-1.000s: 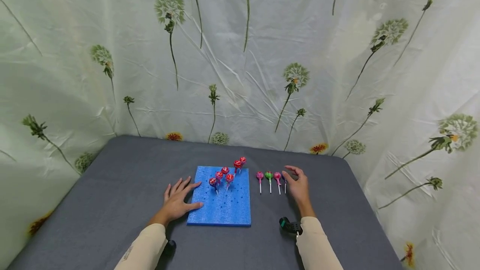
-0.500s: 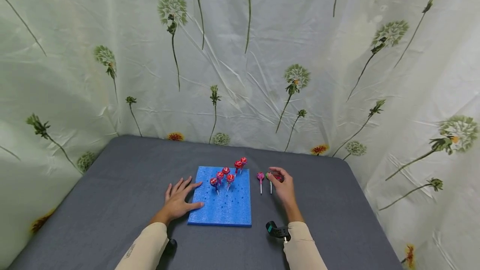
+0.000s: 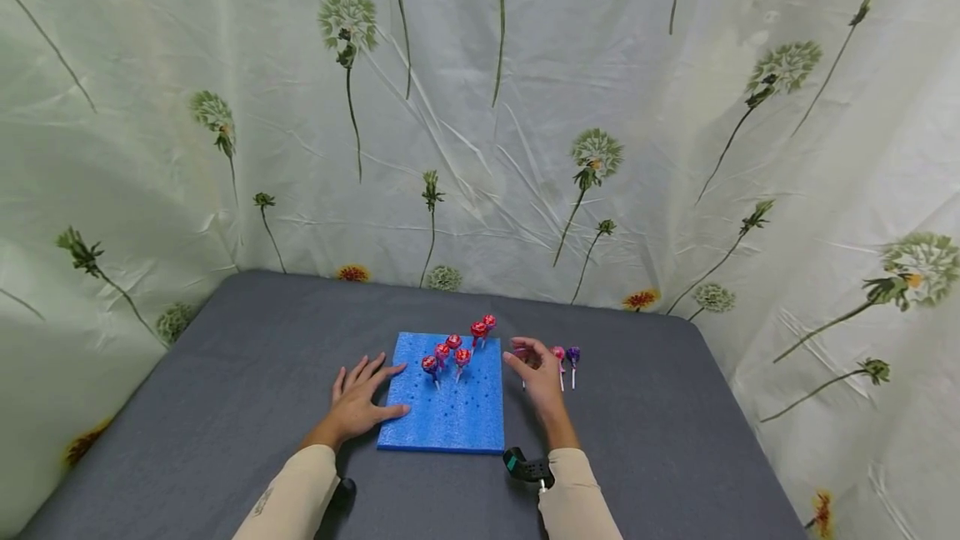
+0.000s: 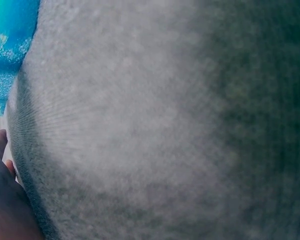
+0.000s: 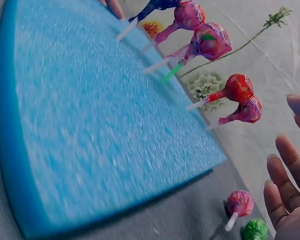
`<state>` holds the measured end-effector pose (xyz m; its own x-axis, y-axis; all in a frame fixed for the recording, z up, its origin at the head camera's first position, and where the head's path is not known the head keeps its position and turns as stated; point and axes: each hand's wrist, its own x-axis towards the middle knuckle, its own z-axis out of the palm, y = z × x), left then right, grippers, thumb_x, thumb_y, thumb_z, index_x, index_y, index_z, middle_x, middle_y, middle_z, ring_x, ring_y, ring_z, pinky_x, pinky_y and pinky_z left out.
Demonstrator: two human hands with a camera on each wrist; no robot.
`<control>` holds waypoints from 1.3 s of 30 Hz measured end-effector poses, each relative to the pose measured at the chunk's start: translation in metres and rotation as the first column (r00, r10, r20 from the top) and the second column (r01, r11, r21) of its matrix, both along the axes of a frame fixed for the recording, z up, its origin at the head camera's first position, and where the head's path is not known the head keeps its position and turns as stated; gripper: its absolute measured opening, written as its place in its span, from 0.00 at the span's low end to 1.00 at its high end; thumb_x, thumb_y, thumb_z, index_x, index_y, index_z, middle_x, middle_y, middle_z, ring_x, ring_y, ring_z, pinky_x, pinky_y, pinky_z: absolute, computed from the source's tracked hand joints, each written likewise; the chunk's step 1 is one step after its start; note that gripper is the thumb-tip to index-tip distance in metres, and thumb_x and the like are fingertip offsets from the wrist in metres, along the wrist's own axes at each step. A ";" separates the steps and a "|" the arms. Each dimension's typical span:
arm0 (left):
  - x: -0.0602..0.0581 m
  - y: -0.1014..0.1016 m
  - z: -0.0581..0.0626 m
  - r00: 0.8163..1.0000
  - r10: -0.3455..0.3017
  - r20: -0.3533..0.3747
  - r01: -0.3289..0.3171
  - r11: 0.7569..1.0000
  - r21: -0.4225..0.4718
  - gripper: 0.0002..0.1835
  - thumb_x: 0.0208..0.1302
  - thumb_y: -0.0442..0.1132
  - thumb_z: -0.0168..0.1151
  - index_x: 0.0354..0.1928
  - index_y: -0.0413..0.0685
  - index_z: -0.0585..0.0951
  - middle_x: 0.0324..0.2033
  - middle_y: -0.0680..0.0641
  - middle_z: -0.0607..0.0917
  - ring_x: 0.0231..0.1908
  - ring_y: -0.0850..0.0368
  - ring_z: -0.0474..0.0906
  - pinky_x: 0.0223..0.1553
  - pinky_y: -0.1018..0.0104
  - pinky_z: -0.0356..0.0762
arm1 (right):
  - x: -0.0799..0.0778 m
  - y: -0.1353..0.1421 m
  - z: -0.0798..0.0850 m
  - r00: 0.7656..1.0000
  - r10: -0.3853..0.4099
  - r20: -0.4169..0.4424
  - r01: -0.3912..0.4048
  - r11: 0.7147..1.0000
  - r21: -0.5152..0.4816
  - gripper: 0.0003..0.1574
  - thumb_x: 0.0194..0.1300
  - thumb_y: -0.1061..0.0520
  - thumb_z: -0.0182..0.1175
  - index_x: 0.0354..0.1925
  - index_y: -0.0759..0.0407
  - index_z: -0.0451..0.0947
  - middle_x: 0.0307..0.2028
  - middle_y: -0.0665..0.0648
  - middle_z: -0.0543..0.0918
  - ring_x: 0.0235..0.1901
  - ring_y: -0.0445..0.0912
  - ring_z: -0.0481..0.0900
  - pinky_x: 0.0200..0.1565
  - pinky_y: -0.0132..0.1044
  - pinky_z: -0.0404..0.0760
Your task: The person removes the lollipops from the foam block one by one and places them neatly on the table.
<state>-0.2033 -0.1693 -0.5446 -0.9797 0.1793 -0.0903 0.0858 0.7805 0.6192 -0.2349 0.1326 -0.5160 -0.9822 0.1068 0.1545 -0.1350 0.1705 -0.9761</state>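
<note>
A blue foam board (image 3: 442, 432) lies on the table with several wrapped lollipops standing in its holes, among them a red lollipop (image 5: 239, 87) and a dark blue one (image 3: 429, 364). My left hand (image 3: 357, 408) rests spread at the board's left edge, thumb and forefinger touching it. My right hand (image 3: 542, 377) is over the row of loose lollipops right of the board, fingers loosely bent and holding nothing. Below it in the right wrist view lie a pink lollipop (image 5: 240, 203) and a green lollipop (image 5: 255, 229). Another pink one (image 3: 558, 353) and a purple lollipop (image 3: 573, 355) lie further right.
The grey-covered table (image 3: 675, 432) extends around the board. Behind it hangs a pale curtain (image 3: 495, 190) printed with dandelions. Small holes dot the board's surface. A black strap (image 3: 527, 468) sits at my right wrist.
My right hand has moved left along the row of loose lollipops, from the purple one to above the leftmost ones. The purple and right-hand pink lollipops are uncovered. My left hand stays put.
</note>
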 end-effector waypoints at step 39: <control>-0.003 0.000 -0.005 1.000 0.007 -0.006 -0.007 1.000 -0.022 0.43 0.51 0.64 0.68 0.68 0.57 0.69 0.72 0.36 0.57 0.72 0.33 0.40 0.65 0.34 0.25 | 0.015 -0.065 -0.004 0.994 0.112 0.018 -0.112 0.994 0.007 0.23 0.60 0.64 0.67 0.53 0.67 0.76 0.48 0.64 0.80 0.45 0.57 0.77 0.43 0.33 0.74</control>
<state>-0.2060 -0.1694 -0.5492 -0.9814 0.1707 -0.0885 0.0840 0.7947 0.6012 -0.2198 0.0673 -0.5204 -0.9905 -0.0054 0.1373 -0.1364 0.1627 -0.9772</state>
